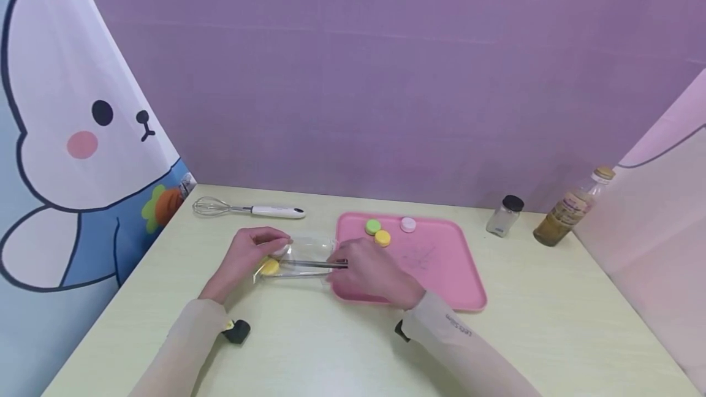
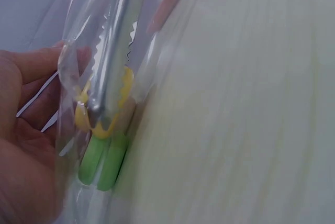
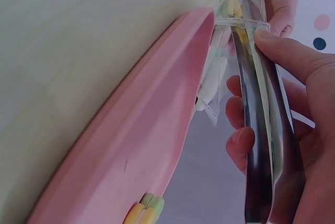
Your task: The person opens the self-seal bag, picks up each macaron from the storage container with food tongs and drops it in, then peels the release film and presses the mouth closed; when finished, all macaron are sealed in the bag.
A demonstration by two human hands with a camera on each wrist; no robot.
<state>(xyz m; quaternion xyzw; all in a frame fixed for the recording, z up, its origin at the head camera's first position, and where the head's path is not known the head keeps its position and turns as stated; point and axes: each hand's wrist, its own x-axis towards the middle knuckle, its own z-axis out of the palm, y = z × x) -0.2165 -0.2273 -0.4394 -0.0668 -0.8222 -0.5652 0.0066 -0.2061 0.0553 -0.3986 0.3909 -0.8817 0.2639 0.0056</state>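
Note:
My left hand (image 1: 242, 259) pinches the edge of a clear plastic bag (image 1: 311, 247) lying lengthwise left of a pink tray (image 1: 441, 271). Metal tongs (image 3: 256, 103) are gripped in my right hand (image 1: 366, 271), thumb on one arm and fingers curled round the other. The tongs' serrated tips reach deep into the bag, around a yellow macaron (image 2: 127, 85). Just below that, in the left wrist view, a green macaron (image 2: 91, 165) sits at the bag's bottom. The bag's mouth lies near my right fingers, over the tray's left rim.
On the tray, a green macaron (image 1: 372, 226) touches a yellow macaron (image 1: 382, 238), with a pale pink macaron (image 1: 408, 224) beside them. A whisk (image 1: 278, 212) lies at the back left. A black-lidded jar (image 1: 502, 220) and a corked bottle (image 1: 570, 210) stand at the back right.

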